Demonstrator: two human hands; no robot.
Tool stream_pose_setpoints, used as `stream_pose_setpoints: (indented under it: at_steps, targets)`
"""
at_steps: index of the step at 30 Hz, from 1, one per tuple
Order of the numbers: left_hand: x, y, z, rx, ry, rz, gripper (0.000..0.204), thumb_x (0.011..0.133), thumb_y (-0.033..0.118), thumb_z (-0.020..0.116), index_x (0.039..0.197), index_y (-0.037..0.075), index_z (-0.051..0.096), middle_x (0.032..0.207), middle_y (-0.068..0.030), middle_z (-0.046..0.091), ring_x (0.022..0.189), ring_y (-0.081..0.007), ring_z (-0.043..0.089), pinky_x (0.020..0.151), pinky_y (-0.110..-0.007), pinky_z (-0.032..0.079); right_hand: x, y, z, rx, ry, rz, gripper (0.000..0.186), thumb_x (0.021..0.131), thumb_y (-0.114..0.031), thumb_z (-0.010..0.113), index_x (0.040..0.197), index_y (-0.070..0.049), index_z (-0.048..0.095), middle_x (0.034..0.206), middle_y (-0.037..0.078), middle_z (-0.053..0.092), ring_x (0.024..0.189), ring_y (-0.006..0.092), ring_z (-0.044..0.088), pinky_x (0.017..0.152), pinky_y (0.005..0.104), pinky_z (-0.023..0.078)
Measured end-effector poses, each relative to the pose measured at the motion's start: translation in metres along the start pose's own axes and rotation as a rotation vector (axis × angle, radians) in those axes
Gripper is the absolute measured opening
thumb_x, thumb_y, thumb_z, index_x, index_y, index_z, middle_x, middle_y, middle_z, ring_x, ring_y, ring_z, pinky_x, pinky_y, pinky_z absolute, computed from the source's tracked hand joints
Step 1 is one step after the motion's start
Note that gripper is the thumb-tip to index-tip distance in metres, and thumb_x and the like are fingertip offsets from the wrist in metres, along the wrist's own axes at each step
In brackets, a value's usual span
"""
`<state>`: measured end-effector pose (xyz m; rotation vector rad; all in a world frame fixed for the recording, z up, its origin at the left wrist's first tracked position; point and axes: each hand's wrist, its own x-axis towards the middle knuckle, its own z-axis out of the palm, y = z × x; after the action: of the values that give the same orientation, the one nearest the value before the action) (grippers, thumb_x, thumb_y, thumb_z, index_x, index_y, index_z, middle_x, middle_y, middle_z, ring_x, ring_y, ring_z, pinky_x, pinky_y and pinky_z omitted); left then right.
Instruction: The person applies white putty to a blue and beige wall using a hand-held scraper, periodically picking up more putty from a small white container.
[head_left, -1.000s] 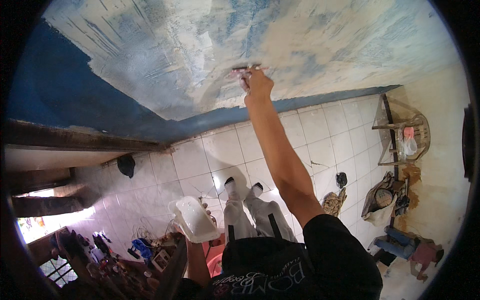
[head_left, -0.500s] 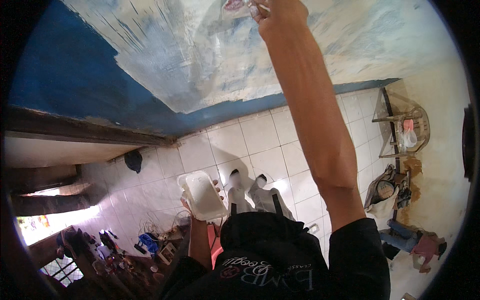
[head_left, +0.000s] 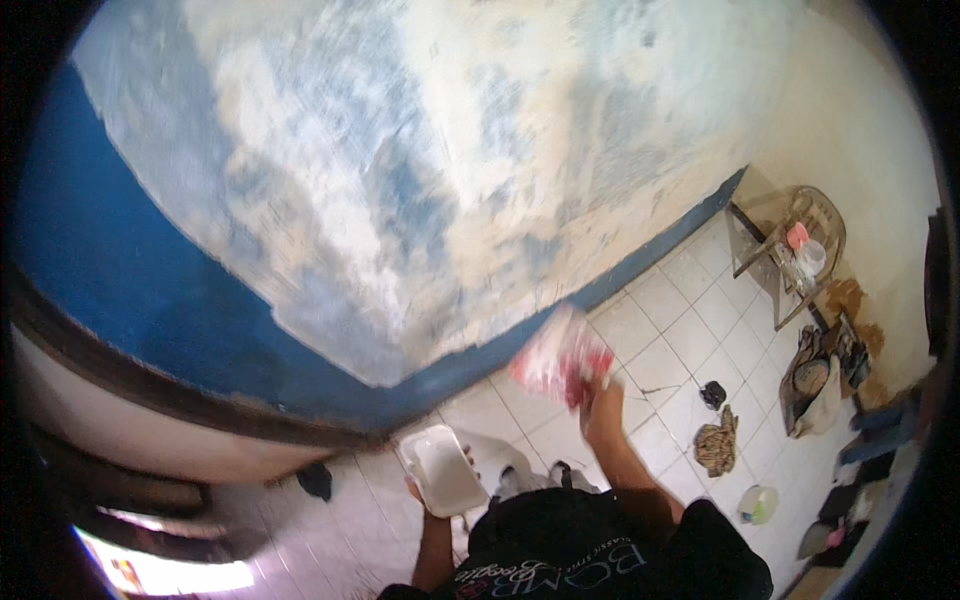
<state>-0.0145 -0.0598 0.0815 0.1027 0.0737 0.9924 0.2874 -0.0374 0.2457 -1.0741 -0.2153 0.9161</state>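
My left hand (head_left: 415, 490) grips a white rectangular plastic tray (head_left: 462, 502) from beneath, its fingers curled up at the right side. Whitish material seems to line the tray. In my right hand (head_left: 596, 398) is a broad, flat red scraper (head_left: 555, 360) smeared with white and blurred by motion. The scraper stands apart from the wall in this view, to the right of the tray. Beyond both hands rises a blue wall (head_left: 150, 250), its upper area coated with patchy white and cream filler (head_left: 340, 190).
White floor tiles (head_left: 640, 335) lie below. On the right stand a chair (head_left: 820, 215) holding a pink item and a white container, and a sack (head_left: 815, 390). A brown striped cloth (head_left: 715, 445), a black bundle (head_left: 713, 394) and a round pale lid-like item (head_left: 758, 505) lie on the floor.
My right hand has come down from high on the wall, bringing the scraper nearer my body. The view has turned, and the tray remains in my left hand.
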Motion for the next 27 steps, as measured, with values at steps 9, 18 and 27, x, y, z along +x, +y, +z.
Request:
stream_pose_setpoints:
  at_steps: [9, 18, 27]
  targets:
    - [0.077, -0.088, 0.052, 0.242, 0.061, -0.127, 0.093, 0.078, 0.071, 0.052, 0.147, 0.013, 0.029, 0.139, -0.0187, 0.044, 0.120, -0.0433, 0.048, 0.097, -0.059, 0.041, -0.056, 0.005, -0.101, -0.034, 0.058, 0.290, 0.018, 0.093, -0.021, 0.059, 0.096, -0.003, 0.061, 0.084, 0.002, 0.063, 0.072, 0.0091, 0.058, 0.049, 0.0237, 0.042]
    - [0.129, -0.153, 0.080, 0.202, -0.081, -0.141, 0.083, 0.085, 0.064, 0.050, 0.146, 0.011, 0.031, 0.143, -0.0136, 0.042, 0.126, -0.0340, 0.046, 0.105, -0.052, 0.038, 0.023, -0.074, -0.087, -0.824, -0.397, -0.442, 0.019, 0.074, -0.008, 0.066, 0.091, 0.001, 0.062, 0.078, 0.014, 0.066, 0.073, 0.0286, 0.063, 0.066, 0.0379, 0.049]
    - [0.137, -0.179, 0.099, 0.221, 0.012, -0.140, 0.082, 0.082, 0.059, 0.052, 0.144, 0.010, 0.031, 0.138, -0.0182, 0.044, 0.120, -0.0395, 0.048, 0.097, -0.061, 0.039, 0.015, -0.107, -0.066, -1.410, -0.399, -0.384, 0.028, 0.067, -0.015, 0.064, 0.093, -0.004, 0.062, 0.080, 0.024, 0.065, 0.078, 0.0434, 0.063, 0.070, 0.0511, 0.050]
